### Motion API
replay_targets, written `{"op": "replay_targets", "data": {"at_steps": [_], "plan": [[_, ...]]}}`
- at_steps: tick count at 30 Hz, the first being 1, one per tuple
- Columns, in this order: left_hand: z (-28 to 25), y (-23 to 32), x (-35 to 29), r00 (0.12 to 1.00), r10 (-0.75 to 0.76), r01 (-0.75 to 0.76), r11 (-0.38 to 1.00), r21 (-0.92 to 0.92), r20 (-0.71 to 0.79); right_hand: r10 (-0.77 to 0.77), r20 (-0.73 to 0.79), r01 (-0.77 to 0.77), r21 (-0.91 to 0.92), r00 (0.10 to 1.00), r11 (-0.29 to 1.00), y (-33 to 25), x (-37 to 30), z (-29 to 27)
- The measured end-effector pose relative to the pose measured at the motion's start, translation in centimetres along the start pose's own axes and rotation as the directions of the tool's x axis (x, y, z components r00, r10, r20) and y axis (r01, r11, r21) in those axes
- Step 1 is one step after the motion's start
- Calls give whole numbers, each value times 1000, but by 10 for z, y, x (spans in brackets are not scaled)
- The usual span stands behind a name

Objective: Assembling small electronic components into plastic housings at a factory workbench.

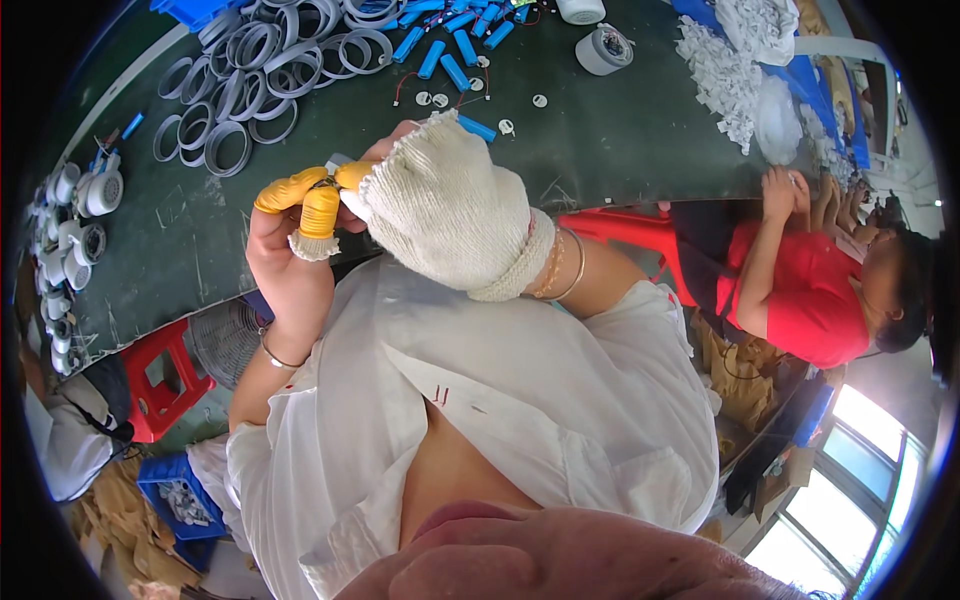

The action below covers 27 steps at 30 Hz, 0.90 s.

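My left hand [290, 250] is raised over the near side of the dark green table, with yellow coverings on some fingertips. Its fingers are closed in a pinch. My right hand [445, 200], in a white knitted glove with yellow on an exposed fingertip, meets it from the right. Between the two sets of fingertips is a small part, mostly hidden; a bit of grey [340, 160] shows just behind them, and I cannot make out its kind. A blue cylindrical battery [477, 128] lies on the table just beyond the glove.
Grey plastic rings [228, 149] are heaped at the far left, beside several blue wired batteries [432, 60] and small white discs [540, 101]. A round white housing [604, 50] stands farther right. White small parts [720, 90] are piled at the right, near a person in red [800, 290].
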State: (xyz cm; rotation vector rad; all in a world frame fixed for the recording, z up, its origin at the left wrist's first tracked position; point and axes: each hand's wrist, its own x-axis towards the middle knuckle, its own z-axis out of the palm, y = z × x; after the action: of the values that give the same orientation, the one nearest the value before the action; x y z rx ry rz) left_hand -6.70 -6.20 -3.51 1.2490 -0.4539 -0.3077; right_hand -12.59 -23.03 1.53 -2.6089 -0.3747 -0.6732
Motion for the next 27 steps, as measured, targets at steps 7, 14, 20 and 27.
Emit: {"op": "replay_targets", "data": {"at_steps": [7, 14, 20, 27], "plan": [[2, -10, -10, 988, 128, -120, 988, 95, -87, -6, -87, 7, 13, 996, 1000, -7, -1, 10], [-28, -3, -1, 993, 35, -5, 969, 249, -117, -1, 128, -17, 139, 992, 990, 1, 10, 6], [-163, 59, 46, 868, 324, -47, 808, 588, -375, 445, -398, -550, -201, 802, 811, 104, -13, -49], [-262, 46, 107, 909, 396, -115, 533, 838, -127, 729, -375, -808, -106, 572, 579, 192, -74, -69]]}}
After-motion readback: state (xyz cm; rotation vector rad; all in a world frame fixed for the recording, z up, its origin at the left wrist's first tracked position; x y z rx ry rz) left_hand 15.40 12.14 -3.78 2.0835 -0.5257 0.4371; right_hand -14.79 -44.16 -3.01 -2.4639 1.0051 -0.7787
